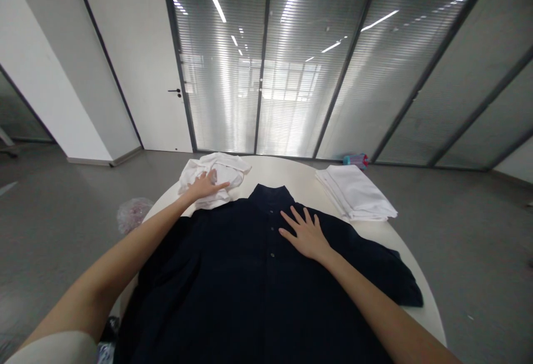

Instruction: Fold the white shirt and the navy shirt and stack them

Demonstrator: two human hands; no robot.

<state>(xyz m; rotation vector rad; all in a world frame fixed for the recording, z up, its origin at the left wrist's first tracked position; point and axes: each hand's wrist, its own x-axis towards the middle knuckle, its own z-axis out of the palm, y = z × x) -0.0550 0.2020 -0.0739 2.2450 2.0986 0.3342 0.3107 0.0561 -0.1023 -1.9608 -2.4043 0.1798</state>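
A dark navy shirt (237,275) lies spread front side up on the table, its collar toward the far edge and a short row of buttons down the middle. My right hand (306,233) rests flat on the shirt's chest, just right of the buttons, fingers spread. At the far left, my left hand (205,185) reaches onto a crumpled white cloth (227,172), fingers stretched out over it. Whether the left fingers press into the cloth is hard to make out. The shirt's lower part runs out of view.
The round white table (287,171) carries a folded white cloth stack (358,192) at the far right. A clear plastic bag (134,214) is on the floor to the left. A blue and red package (356,160) lies by the glass partition (291,75).
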